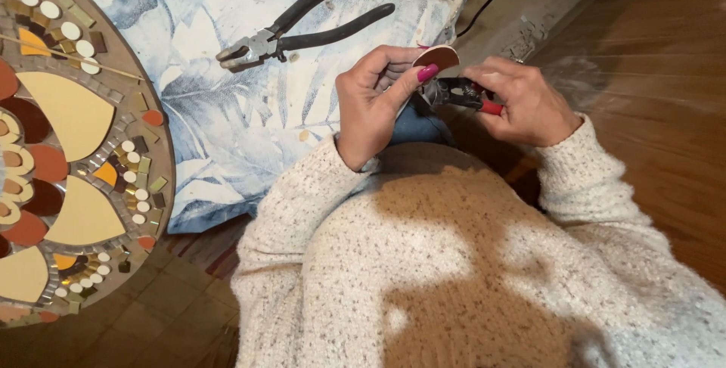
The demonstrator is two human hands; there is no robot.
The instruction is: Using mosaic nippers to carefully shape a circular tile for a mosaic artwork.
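Two hands meet over the lap of a person in a speckled cream sweater (469, 262), seen from above. The left hand (374, 103) has its fingers closed on a small rounded tile piece (437, 56), tan on its face, held up between thumb and fingertips. The right hand (522, 103) is wrapped around a compact nipper tool (461, 92) with a black body and a red handle tip; its head sits against the near edge of the tile piece.

To the left and farther off, a pair of black-handled pliers (302, 24) lies unused on a blue and white leaf-print cloth (227, 111). At the far left edge lies a round mosaic panel (76, 141), set with cream petals, rust and brown shapes, and small white dots. A wooden floor (650, 73) shows on the right.

The step in hand looks like trimming the tile piece to shape. The next move would seem to call for a steady squeeze of the tool while the left hand keeps the piece from twisting.
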